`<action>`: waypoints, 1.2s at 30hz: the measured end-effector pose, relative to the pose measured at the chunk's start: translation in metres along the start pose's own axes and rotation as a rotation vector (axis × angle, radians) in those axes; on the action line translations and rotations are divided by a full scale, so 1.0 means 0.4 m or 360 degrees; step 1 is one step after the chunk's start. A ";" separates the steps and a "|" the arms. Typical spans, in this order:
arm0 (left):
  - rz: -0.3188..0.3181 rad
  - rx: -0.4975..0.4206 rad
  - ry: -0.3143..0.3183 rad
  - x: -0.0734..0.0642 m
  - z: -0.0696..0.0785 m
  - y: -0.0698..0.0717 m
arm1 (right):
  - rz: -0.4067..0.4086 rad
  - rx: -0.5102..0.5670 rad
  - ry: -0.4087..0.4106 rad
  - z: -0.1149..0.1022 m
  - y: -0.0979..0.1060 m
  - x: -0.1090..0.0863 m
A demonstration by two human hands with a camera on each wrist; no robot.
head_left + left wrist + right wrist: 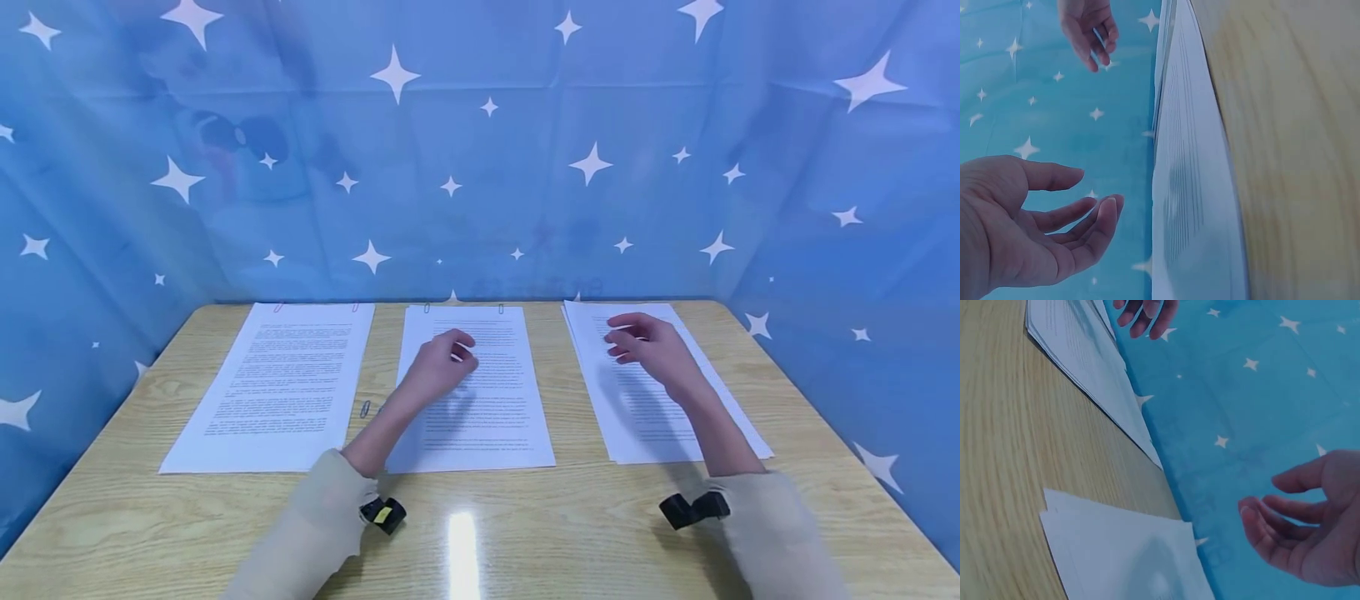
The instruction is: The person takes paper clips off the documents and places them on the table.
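Note:
My left hand hovers over the middle stack of printed sheets, its fingers loosely bent and nothing between them. Two dark paper clips sit on that stack's top edge, one paper clip at the right. Over the right stack of printed sheets hangs my right hand, also relaxed and holding nothing. The sheets of this right stack lie slightly out of line at the left edge. In the left wrist view, a gap shows between the thumb and fingers of the left hand; the right hand looks alike in its own view.
A left stack of printed sheets carries two pinkish paper clips at its top edge, including one clip. Loose on the wooden table lies a blue paper clip, with another partly hidden by the left forearm. A starry blue curtain stands behind.

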State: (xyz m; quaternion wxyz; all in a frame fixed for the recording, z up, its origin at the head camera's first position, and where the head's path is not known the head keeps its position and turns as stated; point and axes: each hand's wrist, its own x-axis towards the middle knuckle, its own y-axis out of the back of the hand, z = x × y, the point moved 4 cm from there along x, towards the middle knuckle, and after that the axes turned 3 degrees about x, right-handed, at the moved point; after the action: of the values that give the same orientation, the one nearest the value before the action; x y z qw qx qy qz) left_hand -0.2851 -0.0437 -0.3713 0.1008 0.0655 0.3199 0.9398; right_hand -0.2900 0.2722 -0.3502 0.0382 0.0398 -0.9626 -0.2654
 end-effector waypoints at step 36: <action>-0.0107 -0.0220 0.0589 -0.017 -0.205 0.162 | -0.0442 0.0102 -0.0302 -0.023 -0.258 0.096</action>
State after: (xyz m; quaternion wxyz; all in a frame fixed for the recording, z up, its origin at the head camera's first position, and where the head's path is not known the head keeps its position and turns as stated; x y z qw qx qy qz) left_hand -0.3035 -0.1439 -0.3964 0.0757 -0.1262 0.2696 0.9517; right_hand -0.3215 0.1754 -0.3935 -0.0912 0.1484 -0.9551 -0.2398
